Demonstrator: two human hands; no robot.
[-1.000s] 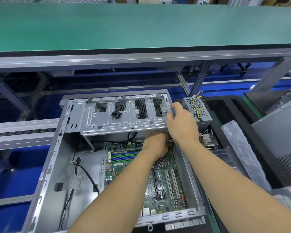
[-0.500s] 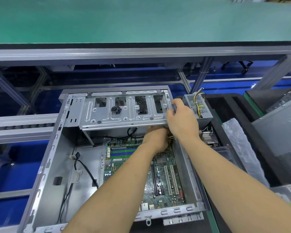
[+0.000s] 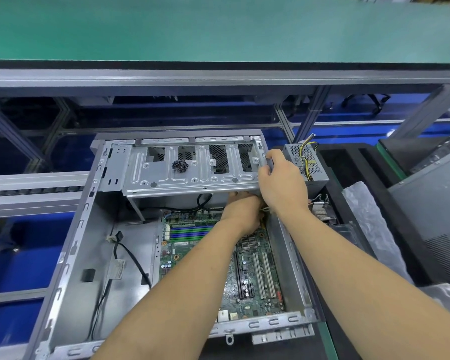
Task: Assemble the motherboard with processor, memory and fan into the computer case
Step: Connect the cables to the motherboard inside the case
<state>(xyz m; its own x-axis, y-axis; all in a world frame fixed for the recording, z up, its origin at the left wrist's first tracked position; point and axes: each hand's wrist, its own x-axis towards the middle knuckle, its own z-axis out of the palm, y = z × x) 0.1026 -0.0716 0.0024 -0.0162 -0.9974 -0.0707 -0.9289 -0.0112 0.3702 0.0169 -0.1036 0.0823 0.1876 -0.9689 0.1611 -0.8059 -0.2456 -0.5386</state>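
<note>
An open grey computer case (image 3: 70,258) lies flat in front of me. Inside it lies the green motherboard (image 3: 192,245) with blue and green memory slots and a small heatsink. A metal drive cage (image 3: 192,167) spans the case's far end. My right hand (image 3: 281,183) grips the cage's right end. My left hand (image 3: 244,211) reaches under the cage at the board's far right corner; its fingertips are hidden, and a small white connector shows beside it.
A power supply (image 3: 307,162) with yellow and black wires stands right of the case. A heatsink (image 3: 322,211) and a plastic bag (image 3: 369,224) lie in a black tray further right. A black cable (image 3: 133,258) runs over the case floor. A green shelf (image 3: 218,29) hangs above.
Both hands stay in place at the cage's right end. The view has shifted slightly, so the case sits a little higher in the frame.
</note>
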